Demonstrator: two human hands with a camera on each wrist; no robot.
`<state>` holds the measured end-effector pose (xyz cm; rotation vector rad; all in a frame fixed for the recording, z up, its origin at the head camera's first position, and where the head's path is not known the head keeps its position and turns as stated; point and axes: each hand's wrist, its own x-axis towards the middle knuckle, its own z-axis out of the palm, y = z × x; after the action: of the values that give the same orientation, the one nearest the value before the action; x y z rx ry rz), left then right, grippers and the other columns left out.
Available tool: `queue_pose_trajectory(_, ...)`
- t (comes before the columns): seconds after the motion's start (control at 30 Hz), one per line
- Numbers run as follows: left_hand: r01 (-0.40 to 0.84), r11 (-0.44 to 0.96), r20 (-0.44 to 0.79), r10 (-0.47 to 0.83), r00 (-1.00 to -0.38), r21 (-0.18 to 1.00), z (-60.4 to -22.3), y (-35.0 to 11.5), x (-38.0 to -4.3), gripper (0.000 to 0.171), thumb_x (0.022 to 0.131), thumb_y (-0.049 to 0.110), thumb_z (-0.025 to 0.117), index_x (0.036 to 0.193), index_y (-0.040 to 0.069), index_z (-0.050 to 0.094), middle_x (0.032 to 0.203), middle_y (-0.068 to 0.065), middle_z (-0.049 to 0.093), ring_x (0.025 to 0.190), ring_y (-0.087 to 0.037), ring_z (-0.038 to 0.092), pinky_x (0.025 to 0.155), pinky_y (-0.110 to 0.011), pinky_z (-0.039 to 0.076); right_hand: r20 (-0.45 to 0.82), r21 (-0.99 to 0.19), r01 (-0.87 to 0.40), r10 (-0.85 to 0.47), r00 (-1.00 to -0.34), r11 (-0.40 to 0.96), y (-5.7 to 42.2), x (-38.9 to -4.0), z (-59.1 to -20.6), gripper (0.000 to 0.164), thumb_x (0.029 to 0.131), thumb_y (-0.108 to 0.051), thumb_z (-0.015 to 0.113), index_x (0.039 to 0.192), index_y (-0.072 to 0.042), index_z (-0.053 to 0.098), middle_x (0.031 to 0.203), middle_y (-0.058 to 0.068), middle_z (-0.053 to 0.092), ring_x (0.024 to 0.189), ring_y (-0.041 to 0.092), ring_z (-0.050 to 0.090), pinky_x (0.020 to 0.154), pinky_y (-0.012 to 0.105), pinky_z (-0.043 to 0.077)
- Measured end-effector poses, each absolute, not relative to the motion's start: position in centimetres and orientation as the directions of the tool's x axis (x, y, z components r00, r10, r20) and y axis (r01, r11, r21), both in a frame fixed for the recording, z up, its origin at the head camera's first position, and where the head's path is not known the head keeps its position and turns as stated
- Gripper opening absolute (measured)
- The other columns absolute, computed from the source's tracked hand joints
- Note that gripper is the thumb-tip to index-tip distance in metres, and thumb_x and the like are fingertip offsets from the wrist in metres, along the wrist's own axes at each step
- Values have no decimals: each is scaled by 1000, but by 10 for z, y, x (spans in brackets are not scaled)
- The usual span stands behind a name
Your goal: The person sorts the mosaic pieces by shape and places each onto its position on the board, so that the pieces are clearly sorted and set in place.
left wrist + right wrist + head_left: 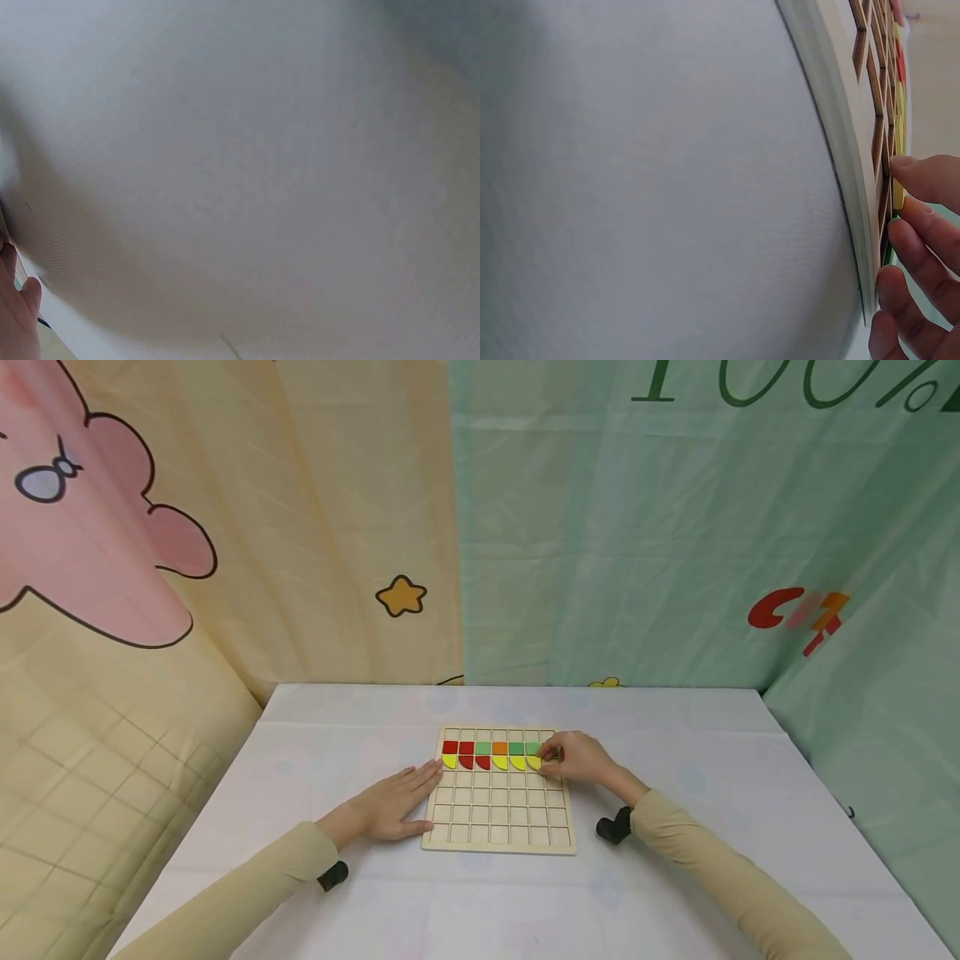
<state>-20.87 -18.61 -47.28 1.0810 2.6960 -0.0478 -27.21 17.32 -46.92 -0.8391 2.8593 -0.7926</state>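
A wooden grid board [498, 837] lies on the table with coloured tiles in two of its upper rows. The upper of these holds red, green and orange squares; below are yellow and red rounded quarter tiles. My right hand [579, 757] is over the board's upper right part, its thumb and forefinger pinching the yellow quarter tile [533, 763] at the row's right end. In the right wrist view the thumb [930, 178] and forefinger meet at that tile's edge. My left hand [396, 802] lies with spread fingers against the board's left edge.
A white cloth covers the table [480, 910]. Black wrist-worn devices [614, 827] show at both cuffs. Behind the table hangs a printed curtain [337, 527], cream on the left and green on the right. The left wrist view is mostly pale cloth.
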Motion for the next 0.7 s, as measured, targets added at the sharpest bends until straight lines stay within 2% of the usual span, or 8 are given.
queue_pose_trajectory(0.17,688,724,-225,681,-697,59,-473,-186,-209,85,96,62,35,154,5,13,163,-9,9,151,-22,10,121,-41,19,83,-494,-490,-522,-849,719,174,-274,-470,26,79,-27,78,97,-9,75,83,-3,69,63,5,49,58,20,41)
queue_pose_trajectory(0.4,692,718,-212,690,-693,74,-474,-187,-209,84,96,59,38,154,3,14,163,-10,11,151,-23,11,121,-42,20,48,-498,-462,-509,-859,734,175,-276,-474,25,80,-31,77,98,-15,75,88,-5,70,66,4,52,60,20,44)
queue_pose_trajectory(0.7,693,717,-210,691,-691,78,-474,-187,-209,83,96,59,37,154,3,14,163,-10,10,151,-23,11,121,-42,20,63,-500,-459,-498,-865,734,173,-275,-471,21,81,-30,76,95,-14,75,85,-5,70,65,5,52,58,22,44)
